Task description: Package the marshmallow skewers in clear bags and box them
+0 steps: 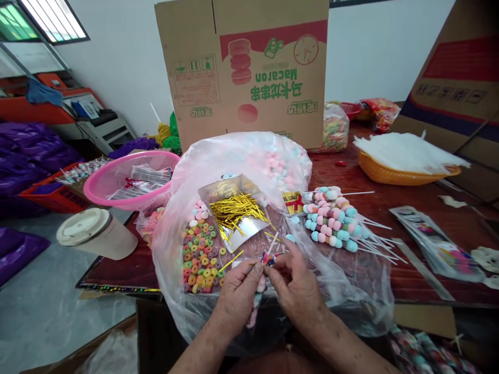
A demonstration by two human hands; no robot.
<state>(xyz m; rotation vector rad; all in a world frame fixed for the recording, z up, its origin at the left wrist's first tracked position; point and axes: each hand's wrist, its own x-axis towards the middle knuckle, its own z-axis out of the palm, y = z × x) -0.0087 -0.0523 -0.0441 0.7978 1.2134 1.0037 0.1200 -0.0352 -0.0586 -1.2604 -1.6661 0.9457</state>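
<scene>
Between my hands is a marshmallow skewer (253,311) in a clear wrapper, its white stick (273,242) pointing away from me. My left hand (239,291) is closed at the gathered neck of the wrapper, thumb and fingers pinching. My right hand (298,285) pinches at the same neck, fingertips close to the left thumb; what lies exactly between the fingertips is partly hidden. One gold twist tie (231,261) lies just beyond my left hand. Many more gold twist ties (237,210) sit in a silver pouch (249,232) ahead. Finished-looking marshmallow skewers (331,221) are piled to the right.
A big plastic bag (167,259) holds cereal rings (200,254) and marshmallows (276,166). On the left are a pink basket (97,182) and a lidded cup (113,236). To the right lie an orange basket (384,174), printed wrappers (436,244) and a metal ruler (423,270). A carton (241,78) stands behind.
</scene>
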